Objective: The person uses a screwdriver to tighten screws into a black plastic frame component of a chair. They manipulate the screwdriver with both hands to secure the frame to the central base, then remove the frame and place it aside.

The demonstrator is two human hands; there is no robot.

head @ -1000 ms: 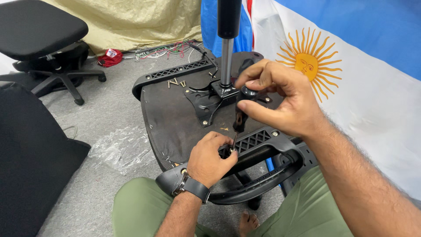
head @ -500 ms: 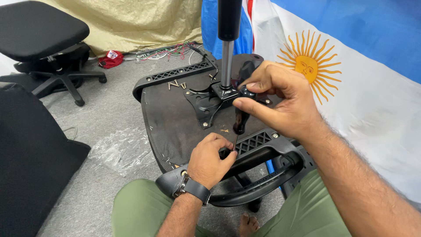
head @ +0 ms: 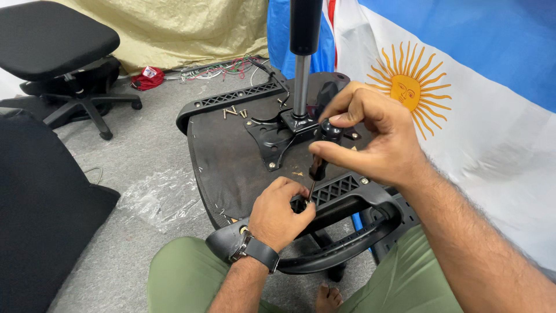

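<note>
Screwdriver point(head: 320, 155), a short one with a black rounded handle and a thin dark shaft, stands almost upright over the near armrest bracket point(head: 339, 191), a black plastic piece with a lattice of openings, fixed at the near edge of the upturned black office-chair seat point(head: 231, 156). The right hand point(head: 370, 136) closes its fingertips around the handle's top, wrist raised above the seat. The left hand point(head: 281, 211), with a dark watch at the wrist, is curled shut at the shaft's lower end just beside the bracket, pinching at the tip; whether a screw sits under it cannot be told, as the fingers hide the spot.

Farther across the seat from the bracket, the black metal mounting plate point(head: 278, 136) carries the silver gas-lift column point(head: 301, 81), and beyond that a few loose brass-coloured screws point(head: 233, 111) lie near the far armrest bracket point(head: 231, 98). The curved black armrest loop point(head: 341, 246) hangs below the near bracket, over the person's green-trousered knees.

Judging by the pose, the step in hand is driving a fastener into the near bracket. The next move calls for keeping the shaft square to the bracket, pressing down and twisting from the handle while the lower hand steadies the tip.
</note>
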